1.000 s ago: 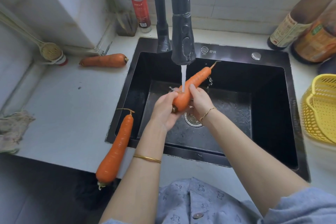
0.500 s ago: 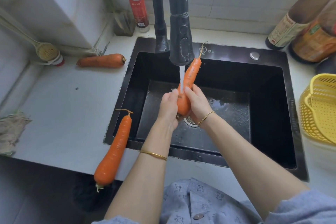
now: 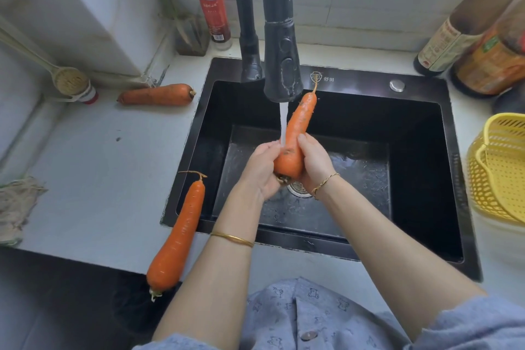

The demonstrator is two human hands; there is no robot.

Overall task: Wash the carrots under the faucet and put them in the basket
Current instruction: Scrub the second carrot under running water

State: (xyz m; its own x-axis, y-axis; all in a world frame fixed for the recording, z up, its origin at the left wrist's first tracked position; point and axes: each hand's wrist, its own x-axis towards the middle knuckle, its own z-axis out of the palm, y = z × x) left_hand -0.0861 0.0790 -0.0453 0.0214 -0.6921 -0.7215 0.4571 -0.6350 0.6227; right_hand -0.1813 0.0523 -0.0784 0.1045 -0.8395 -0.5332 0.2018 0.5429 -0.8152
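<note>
Your left hand point(image 3: 264, 170) and right hand point(image 3: 316, 162) grip the long orange carrot point(image 3: 298, 128) with curled fingers point(image 3: 305, 142) at its thick end, tip raised beside the stream from the black faucet point(image 3: 281, 65). Stiff, light, wet, probably slippery: grasp the thick end firmly. Yellow perforated plastic basket point(image 3: 500, 173), well right of your fingers: no carrots visible inside.

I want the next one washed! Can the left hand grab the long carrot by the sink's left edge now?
Probably not yet: the left hand grips the carrot being washed. Otherwise nothing blocks the long carrot.
</note>
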